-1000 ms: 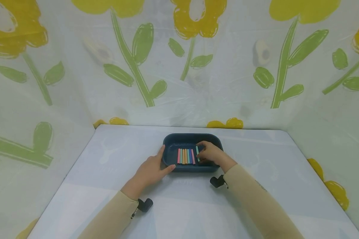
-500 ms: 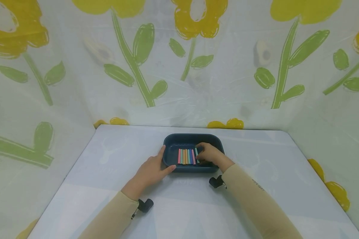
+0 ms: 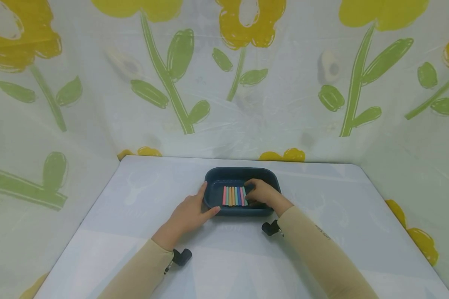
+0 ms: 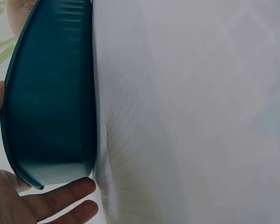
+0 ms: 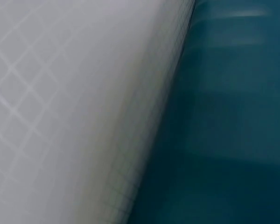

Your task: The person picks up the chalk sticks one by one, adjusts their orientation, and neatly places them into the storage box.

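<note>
A dark blue tray [image 3: 243,212] stands on the table, with a row of coloured chalk sticks [image 3: 233,196] lying side by side in it. My left hand [image 3: 187,214] spans the tray's near left corner, thumb at the front rim. In the left wrist view its straight fingers [image 4: 60,198] lie along the end wall of the tray [image 4: 51,102]. Reaching inside from the right, my right hand [image 3: 265,193] pinches a green chalk stick [image 3: 244,190] at the row's right end; fingers partly hide it. The right wrist view shows the tray wall [image 5: 224,116], no hand.
The white table [image 3: 224,257] extends around the tray on every side. Behind and beside it hangs a white cloth [image 3: 284,104] printed with yellow flowers. A black wrist camera [image 3: 181,256] sits at the left cuff, another camera [image 3: 270,227] at the right.
My right hand has shifted slightly left, bringing the green chalk stick from a gap right of the row up against its right end. The left hand stays in place.
</note>
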Demonstrator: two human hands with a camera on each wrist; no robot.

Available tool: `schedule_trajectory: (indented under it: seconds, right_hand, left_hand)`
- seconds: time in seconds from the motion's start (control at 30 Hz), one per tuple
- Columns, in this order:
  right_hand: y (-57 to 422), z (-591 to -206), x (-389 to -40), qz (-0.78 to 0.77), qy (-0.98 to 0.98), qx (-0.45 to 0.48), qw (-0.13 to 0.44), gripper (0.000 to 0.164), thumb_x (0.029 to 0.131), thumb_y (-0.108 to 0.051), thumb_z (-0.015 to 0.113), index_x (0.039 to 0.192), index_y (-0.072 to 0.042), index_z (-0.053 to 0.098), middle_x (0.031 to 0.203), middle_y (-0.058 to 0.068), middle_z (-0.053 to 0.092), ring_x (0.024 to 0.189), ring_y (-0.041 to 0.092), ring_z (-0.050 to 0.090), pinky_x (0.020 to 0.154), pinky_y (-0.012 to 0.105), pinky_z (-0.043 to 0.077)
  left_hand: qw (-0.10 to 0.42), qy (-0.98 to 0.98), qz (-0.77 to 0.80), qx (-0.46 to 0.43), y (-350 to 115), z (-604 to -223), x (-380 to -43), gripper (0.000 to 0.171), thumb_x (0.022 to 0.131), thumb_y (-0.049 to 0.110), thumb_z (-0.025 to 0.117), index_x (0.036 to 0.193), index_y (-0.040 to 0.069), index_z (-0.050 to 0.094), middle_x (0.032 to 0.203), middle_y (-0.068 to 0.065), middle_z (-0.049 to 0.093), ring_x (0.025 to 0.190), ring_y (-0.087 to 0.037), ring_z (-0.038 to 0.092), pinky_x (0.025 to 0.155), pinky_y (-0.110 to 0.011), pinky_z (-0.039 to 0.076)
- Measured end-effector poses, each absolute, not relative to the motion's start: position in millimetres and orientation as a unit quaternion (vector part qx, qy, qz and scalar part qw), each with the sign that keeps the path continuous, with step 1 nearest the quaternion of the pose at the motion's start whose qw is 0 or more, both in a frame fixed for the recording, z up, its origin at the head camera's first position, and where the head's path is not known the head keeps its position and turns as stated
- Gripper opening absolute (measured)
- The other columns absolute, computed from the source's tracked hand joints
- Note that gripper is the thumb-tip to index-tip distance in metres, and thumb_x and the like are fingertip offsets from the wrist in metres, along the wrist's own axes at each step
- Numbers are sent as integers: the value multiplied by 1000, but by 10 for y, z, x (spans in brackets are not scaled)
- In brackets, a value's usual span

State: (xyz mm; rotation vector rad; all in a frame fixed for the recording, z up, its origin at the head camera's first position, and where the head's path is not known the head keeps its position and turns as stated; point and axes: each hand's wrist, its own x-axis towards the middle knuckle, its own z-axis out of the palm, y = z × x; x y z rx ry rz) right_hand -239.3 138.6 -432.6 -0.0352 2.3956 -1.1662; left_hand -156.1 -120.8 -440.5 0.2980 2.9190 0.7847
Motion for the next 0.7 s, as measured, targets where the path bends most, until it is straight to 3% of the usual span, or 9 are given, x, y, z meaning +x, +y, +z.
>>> schedule_trajectory:
  seconds: [0.7]
  right_hand:
    - [1354,-4299,-2369,-424,874,-20,238,52,92,-5,69,141,-5,52,97,11,69,79,20,69,74,34,57]
  left_hand:
    - [54,960,257,98,-1211,-4441,-1574,99,91,67,57,162,12,14,138,-26,55,122,-39,56,99,-54,45]
